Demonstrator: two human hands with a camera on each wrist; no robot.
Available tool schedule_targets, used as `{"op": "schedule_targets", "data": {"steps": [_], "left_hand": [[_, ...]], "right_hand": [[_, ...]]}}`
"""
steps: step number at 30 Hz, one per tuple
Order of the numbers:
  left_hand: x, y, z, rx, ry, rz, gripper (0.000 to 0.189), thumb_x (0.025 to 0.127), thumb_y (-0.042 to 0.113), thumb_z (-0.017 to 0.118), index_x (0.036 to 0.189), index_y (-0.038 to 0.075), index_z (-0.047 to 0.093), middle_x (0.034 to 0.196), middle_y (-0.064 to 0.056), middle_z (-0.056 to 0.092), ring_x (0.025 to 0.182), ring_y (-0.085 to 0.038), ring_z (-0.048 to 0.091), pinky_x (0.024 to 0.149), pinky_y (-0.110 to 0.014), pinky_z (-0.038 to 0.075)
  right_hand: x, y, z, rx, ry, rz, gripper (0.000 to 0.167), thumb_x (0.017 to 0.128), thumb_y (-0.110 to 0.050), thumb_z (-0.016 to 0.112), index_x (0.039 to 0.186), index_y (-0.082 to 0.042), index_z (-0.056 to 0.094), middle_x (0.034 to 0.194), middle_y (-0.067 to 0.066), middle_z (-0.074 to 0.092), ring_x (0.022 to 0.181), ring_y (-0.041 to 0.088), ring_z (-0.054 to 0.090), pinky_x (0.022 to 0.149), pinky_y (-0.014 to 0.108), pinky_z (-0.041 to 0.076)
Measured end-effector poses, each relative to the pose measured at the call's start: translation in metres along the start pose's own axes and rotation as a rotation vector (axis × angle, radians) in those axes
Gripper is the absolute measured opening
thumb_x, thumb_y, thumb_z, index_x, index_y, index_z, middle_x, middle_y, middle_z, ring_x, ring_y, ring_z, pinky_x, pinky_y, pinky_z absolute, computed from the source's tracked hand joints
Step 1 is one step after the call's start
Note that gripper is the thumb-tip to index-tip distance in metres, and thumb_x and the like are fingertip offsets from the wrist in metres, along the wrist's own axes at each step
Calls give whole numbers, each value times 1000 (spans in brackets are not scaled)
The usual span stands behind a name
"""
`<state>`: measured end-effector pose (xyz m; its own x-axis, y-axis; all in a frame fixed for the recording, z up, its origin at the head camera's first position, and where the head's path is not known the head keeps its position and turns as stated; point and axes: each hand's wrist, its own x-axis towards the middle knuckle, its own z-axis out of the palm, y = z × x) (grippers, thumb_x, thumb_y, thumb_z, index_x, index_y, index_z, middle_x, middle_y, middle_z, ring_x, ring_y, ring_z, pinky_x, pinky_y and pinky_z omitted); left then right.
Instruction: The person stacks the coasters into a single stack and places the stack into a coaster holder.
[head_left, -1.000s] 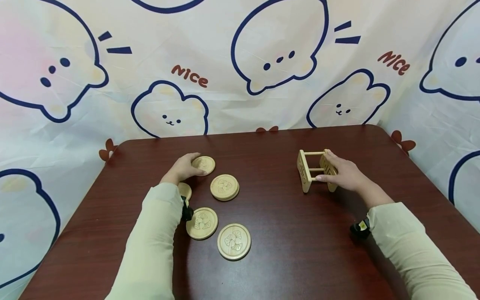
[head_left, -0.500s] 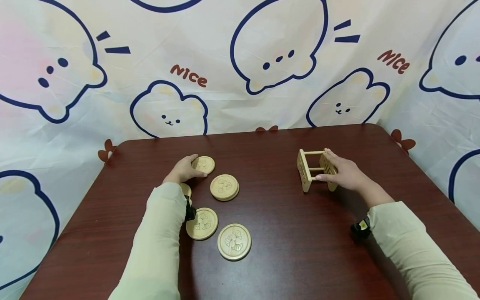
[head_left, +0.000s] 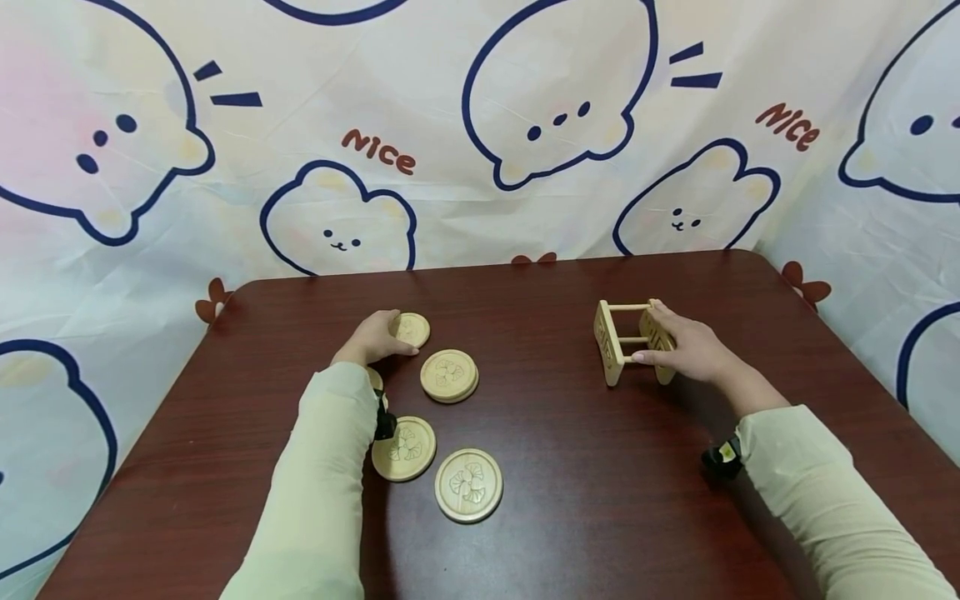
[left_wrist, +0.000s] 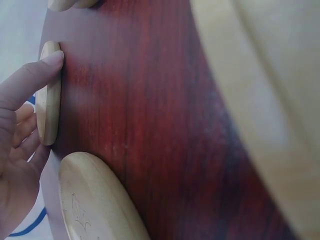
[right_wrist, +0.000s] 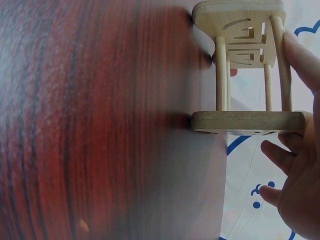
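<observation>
My left hand [head_left: 372, 337] holds a round wooden coaster [head_left: 413, 330] by its edge at the far left of the table. In the left wrist view the thumb [left_wrist: 52, 60] lies on one side of that coaster's rim, with fingers around the far side; the coaster is flat on the tabletop. My right hand [head_left: 690, 346] grips a small wooden coaster rack [head_left: 608, 346] standing on the right. Its thumb reaches over a rod, while the other fingers are at the near end panel [right_wrist: 247, 121], seen in the right wrist view.
Nearer me lie two coasters stacked [head_left: 448, 375], a coaster with a carved leaf pattern [head_left: 408, 450] and another one [head_left: 468, 486]. My left wrist partly covers a further coaster [head_left: 375, 379]. A cartoon-print cloth [head_left: 465, 217] hangs behind the dark red-brown table [head_left: 555, 467].
My left hand has shifted slightly to the right, covering more of the far coaster. The right hand and the rack look unmoved.
</observation>
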<state>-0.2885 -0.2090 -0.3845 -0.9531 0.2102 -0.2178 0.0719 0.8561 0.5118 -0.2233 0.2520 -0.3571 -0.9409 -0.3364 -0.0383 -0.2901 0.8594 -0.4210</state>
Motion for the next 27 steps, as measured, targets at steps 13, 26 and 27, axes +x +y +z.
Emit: {"op": "schedule_targets", "data": {"steps": [13,26,27], "left_hand": [[-9,4,-8,36,37,33,85,70,30,71,132,-6,26,133,-24,28,122,-35,23,97,-44,21],[-19,10,-13,13,85,126,82,69,27,72,130,-7,30,131,-22,31,121,-32,25,98,-41,21],[-21,11,-13,7,88,131,82,69,27,72,130,-7,30,131,-22,31,121,-32,26,98,-41,21]], "right_hand": [[-1,-4,-3,3,2,-11,92,74,-54,57,136,2,17,139,21,10,123,39,15,94,54,18],[-2,-2,0,21,-11,1,94,73,-56,55,136,1,15,140,19,8,124,39,14,94,54,18],[-1,-2,0,22,-9,3,94,73,-56,55,136,1,14,141,18,8,124,38,14,94,54,19]]}}
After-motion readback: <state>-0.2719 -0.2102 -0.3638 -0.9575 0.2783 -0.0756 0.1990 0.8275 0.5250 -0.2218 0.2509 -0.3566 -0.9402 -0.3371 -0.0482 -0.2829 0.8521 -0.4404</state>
